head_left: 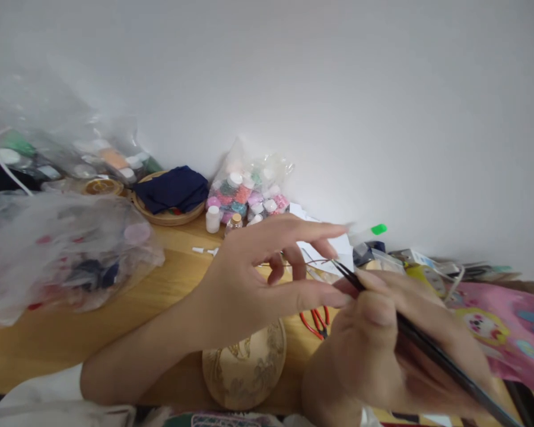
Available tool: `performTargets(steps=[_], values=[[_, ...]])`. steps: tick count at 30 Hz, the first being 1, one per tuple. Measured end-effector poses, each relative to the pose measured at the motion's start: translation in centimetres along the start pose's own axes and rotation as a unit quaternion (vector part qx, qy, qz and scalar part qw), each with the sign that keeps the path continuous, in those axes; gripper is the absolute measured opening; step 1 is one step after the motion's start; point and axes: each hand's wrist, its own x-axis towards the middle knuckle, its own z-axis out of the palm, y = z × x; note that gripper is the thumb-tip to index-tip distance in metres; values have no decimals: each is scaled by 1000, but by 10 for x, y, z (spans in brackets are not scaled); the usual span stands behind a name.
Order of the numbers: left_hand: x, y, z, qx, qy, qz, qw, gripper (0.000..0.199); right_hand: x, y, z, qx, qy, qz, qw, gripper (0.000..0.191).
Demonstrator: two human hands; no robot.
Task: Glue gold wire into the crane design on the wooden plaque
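Observation:
Dark pointed tweezers (440,351) are gripped in my right hand (382,338), with their tips aimed up and left. Those tips meet a thin reddish-brown wire (317,261), which runs leftward behind the fingers of my left hand (267,273). My left index finger and thumb are spread apart around the tweezer tips, while its other fingers curl beside the wire. Whether those curled fingers pinch the wire is unclear. Below my hands lies a round, beige patterned piece (244,367), partly covered by my left hand and wrist. Red-handled pliers (315,323) rest on the table between my hands.
Plastic bags (66,255) cover the wooden table's (178,255) left side. Behind are a round wooden tray (171,218) with dark blue cloth (173,188), bagged small jars (235,190) and a corked bottle (235,223). A pink printed bag (507,332) lies right.

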Motion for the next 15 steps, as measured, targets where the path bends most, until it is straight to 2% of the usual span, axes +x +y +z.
performTargets(steps=[2, 5, 7, 11, 15], values=[[-2, 0, 2, 87, 20, 14, 996, 24, 0, 2, 4, -37, 42, 23, 998, 29], [-6, -1, 7, 208, 47, 43, 976, 10, -3, 5, 13, -62, 79, 47, 994, 18], [-8, -1, 9, 261, 52, 59, 962, 8, -4, 6, 17, -66, 106, 52, 991, 16], [-9, 1, 12, 296, 76, 83, 948, 14, -4, 7, 19, -60, 132, 75, 987, 16], [-10, 2, 12, 306, 108, 57, 944, 12, 0, 3, 20, -5, 183, 123, 975, 9]])
